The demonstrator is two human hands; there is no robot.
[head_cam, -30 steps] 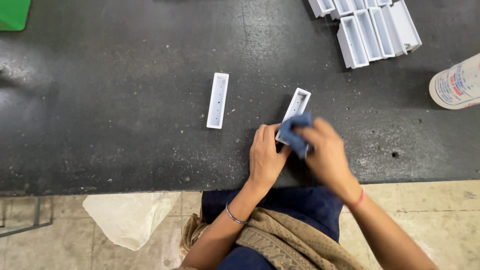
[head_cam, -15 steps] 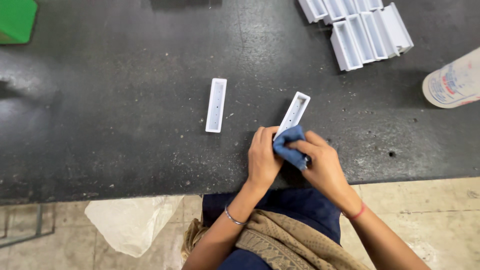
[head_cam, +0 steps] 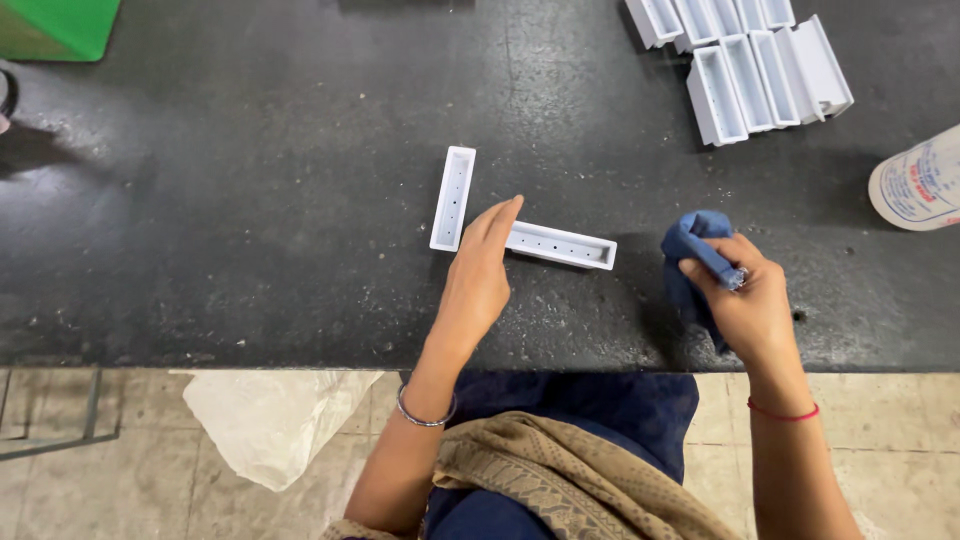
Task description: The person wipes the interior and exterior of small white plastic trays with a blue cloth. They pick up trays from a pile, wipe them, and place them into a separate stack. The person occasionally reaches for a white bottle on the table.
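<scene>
Two white open-topped plastic troughs lie on the dark worktop. One trough [head_cam: 453, 197] stands lengthwise away from me. The other trough [head_cam: 560, 245] lies crosswise, its left end under the fingertips of my left hand [head_cam: 478, 280], which rests flat with fingers together and grips nothing. My right hand [head_cam: 745, 300] is off to the right, closed around a bunched blue cloth [head_cam: 692, 250] held just above the worktop, clear of both troughs.
A stack of several more white troughs [head_cam: 750, 60] sits at the back right. A white bottle [head_cam: 918, 182] lies at the right edge. A green box [head_cam: 55, 25] is at the far left corner. A white bag [head_cam: 265, 420] lies on the floor below the table edge [head_cam: 200, 365].
The right hand has pulled the blue cloth off the trough and moved right. The left hand has turned that trough crosswise and slid it left, toward the other trough.
</scene>
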